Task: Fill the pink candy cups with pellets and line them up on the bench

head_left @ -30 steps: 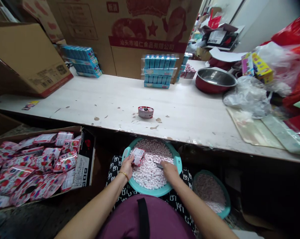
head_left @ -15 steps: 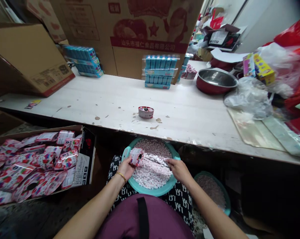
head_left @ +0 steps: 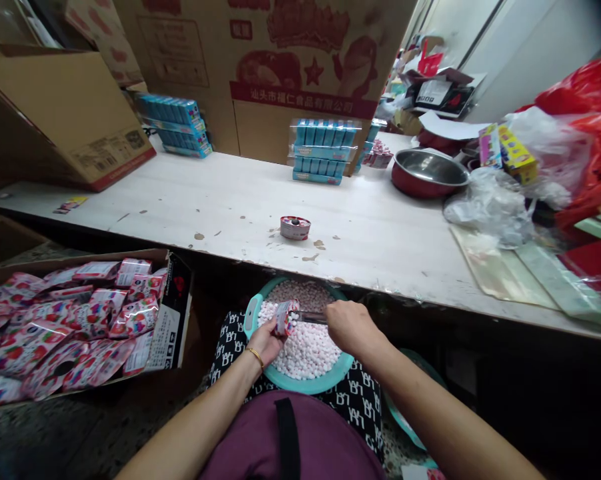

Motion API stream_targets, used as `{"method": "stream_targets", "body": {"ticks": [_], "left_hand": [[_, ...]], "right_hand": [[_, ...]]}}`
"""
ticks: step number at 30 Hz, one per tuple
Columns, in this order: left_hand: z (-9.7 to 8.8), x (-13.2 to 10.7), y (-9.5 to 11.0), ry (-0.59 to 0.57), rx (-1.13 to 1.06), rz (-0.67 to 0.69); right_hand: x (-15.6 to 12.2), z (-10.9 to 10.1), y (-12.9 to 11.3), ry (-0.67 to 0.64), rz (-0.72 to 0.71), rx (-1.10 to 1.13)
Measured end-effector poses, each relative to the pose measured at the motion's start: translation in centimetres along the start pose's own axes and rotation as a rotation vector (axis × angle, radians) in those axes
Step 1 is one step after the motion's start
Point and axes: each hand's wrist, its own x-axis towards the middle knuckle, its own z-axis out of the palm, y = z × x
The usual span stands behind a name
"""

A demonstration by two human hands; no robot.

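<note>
My left hand [head_left: 265, 343] is shut on a small pink-and-white packet [head_left: 287, 317], held upright over a teal plastic basin [head_left: 308, 382] on my lap. The basin is heaped with small pink-and-white candies [head_left: 300, 351]. My right hand [head_left: 349, 327] grips a narrow metal scoop [head_left: 313, 317], which lies level above the candies. Its far end meets the packet's side, and the exact contact is hidden. Both hands are above the basin.
To my left, a cardboard box [head_left: 165, 313] holds several strawberry-printed pouches [head_left: 95, 317]. A second teal basin [head_left: 405, 427] sits mostly hidden under my right arm. Ahead, a scuffed white table [head_left: 180, 207] bears a small round tin, blue packs, a red pot and plastic bags.
My right hand has moved left, bringing the metal scoop level against the packet. My left hand has lifted the packet slightly and moved it right.
</note>
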Motion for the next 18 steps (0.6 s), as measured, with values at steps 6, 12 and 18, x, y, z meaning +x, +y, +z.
{"method": "stream_targets", "body": {"ticks": [6,12,18], "left_hand": [[-0.3,-0.1,0.7,-0.005,-0.124,-0.029],[1.5,-1.2,0.7,-0.004,-0.28,-0.071],[3.0,-2.8,1.3,-0.115,-0.315,0.032]], "right_hand": [[0.1,0.4,3.0,0.193,0.098,0.269],[2.8,3.0,-0.3,0.292,0.097,0.67],[4.8,3.0,-4.3,0.279,0.082,0.614]]}}
